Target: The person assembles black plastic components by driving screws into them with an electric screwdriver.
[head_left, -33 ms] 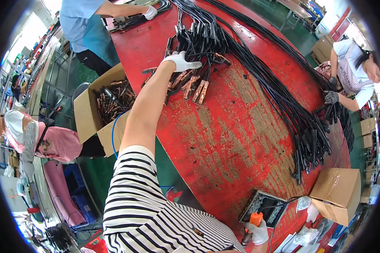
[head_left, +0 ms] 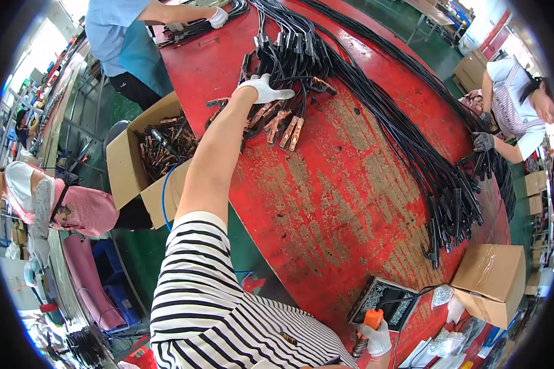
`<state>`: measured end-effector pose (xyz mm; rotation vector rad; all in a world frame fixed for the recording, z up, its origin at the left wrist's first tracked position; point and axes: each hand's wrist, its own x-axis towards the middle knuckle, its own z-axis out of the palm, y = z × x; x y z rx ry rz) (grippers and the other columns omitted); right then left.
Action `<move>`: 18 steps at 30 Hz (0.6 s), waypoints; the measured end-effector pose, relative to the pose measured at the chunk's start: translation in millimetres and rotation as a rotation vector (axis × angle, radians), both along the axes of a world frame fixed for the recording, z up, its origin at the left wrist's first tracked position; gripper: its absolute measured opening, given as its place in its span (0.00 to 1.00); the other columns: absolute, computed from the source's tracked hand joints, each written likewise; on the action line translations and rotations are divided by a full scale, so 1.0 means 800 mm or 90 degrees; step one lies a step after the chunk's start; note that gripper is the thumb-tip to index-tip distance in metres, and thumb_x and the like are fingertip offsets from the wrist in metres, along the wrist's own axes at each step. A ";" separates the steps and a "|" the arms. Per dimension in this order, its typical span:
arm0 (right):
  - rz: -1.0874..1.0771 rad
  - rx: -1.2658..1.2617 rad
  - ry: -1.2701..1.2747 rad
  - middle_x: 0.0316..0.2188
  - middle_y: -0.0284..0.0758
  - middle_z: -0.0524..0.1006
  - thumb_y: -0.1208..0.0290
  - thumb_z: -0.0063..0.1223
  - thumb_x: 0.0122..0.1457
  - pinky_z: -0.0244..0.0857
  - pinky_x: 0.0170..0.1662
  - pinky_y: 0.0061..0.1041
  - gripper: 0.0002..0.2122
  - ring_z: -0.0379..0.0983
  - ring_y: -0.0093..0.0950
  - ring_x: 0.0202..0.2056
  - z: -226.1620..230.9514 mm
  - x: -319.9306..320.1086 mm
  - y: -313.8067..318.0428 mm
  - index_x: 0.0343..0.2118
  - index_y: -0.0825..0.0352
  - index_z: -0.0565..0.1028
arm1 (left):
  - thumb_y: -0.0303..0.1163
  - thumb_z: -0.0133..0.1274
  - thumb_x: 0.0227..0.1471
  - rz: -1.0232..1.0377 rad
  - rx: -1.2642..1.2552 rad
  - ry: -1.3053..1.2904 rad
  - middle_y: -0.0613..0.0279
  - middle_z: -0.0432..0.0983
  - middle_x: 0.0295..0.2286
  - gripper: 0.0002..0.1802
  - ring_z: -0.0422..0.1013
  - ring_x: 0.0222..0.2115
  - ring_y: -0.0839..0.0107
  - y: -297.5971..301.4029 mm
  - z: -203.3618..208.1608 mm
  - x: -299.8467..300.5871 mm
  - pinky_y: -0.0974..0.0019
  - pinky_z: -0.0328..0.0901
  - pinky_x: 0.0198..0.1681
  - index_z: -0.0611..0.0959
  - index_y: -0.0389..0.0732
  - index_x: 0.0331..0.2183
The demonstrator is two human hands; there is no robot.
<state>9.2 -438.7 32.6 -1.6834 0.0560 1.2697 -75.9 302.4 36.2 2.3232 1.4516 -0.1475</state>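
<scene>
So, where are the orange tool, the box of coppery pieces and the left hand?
Orange tool (head_left: 373, 318): head view, on its orange end.
Box of coppery pieces (head_left: 124, 169): head view, on its cardboard side.
Left hand (head_left: 264, 91): head view, on its gloved back.

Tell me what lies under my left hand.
Around your left hand, copper-coloured clips and black cable ends show on the red table. Whatever is directly beneath your palm is covered, so it cannot be seen.
</scene>
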 end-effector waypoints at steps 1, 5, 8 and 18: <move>-0.012 0.003 -0.008 0.30 0.37 0.79 0.78 0.62 0.51 0.78 0.28 0.35 0.21 0.79 0.32 0.24 -0.006 -0.002 -0.004 0.49 0.74 0.74 | 0.85 0.52 0.39 -0.005 -0.002 0.000 0.43 0.52 0.70 0.73 0.51 0.71 0.47 0.007 -0.004 0.004 0.48 0.52 0.72 0.58 0.43 0.72; -0.025 0.011 -0.007 0.29 0.37 0.78 0.79 0.62 0.52 0.78 0.28 0.35 0.20 0.78 0.32 0.24 -0.016 -0.003 -0.014 0.49 0.74 0.73 | 0.84 0.56 0.36 0.019 -0.048 0.008 0.45 0.49 0.72 0.76 0.48 0.72 0.48 0.018 -0.020 0.005 0.47 0.51 0.72 0.54 0.43 0.73; -0.042 0.014 -0.012 0.29 0.35 0.78 0.80 0.65 0.53 0.79 0.29 0.31 0.22 0.78 0.28 0.25 -0.016 -0.007 -0.019 0.52 0.74 0.72 | 0.86 0.54 0.34 0.009 -0.055 0.009 0.39 0.50 0.71 0.82 0.49 0.72 0.49 0.002 -0.009 0.013 0.52 0.48 0.73 0.51 0.35 0.72; -0.026 0.053 -0.033 0.30 0.35 0.78 0.81 0.67 0.54 0.76 0.30 0.30 0.19 0.78 0.27 0.26 -0.018 -0.015 -0.022 0.48 0.71 0.72 | 0.71 0.59 0.41 0.052 -0.035 -0.021 0.37 0.60 0.67 0.65 0.60 0.67 0.48 -0.030 -0.022 -0.010 0.52 0.58 0.69 0.63 0.35 0.69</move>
